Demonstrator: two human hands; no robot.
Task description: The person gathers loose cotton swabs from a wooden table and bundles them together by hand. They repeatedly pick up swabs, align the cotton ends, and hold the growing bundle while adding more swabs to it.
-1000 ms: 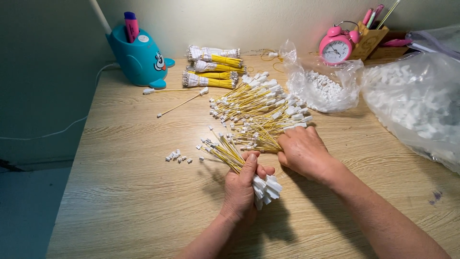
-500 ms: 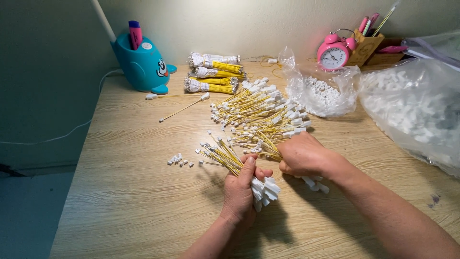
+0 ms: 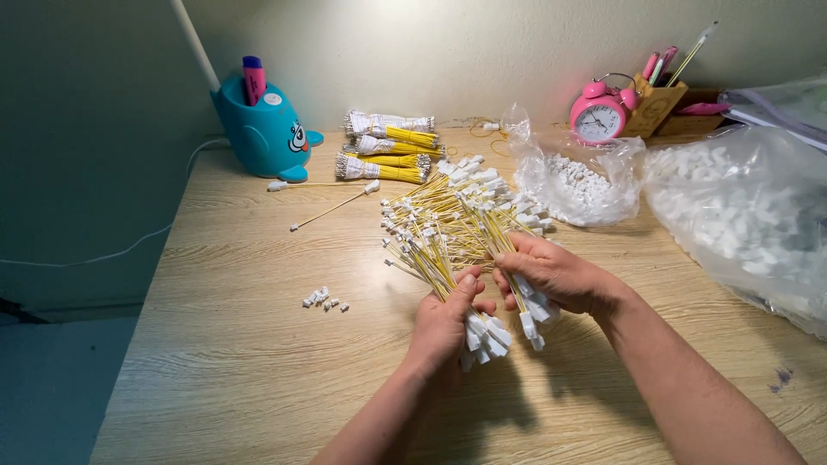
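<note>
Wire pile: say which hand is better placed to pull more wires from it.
Probably the right hand: it sits against the wire pile holding only a few wires, while the left hand is closed around a full bundle.

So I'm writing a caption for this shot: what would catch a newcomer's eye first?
Probably the two hands at the centre: the left hand grips a bundle of yellow wires with white connectors, and the right hand holds a few more. Behind them a loose wire pile fans over the wooden desk, with a pink alarm clock at the back right.
</note>
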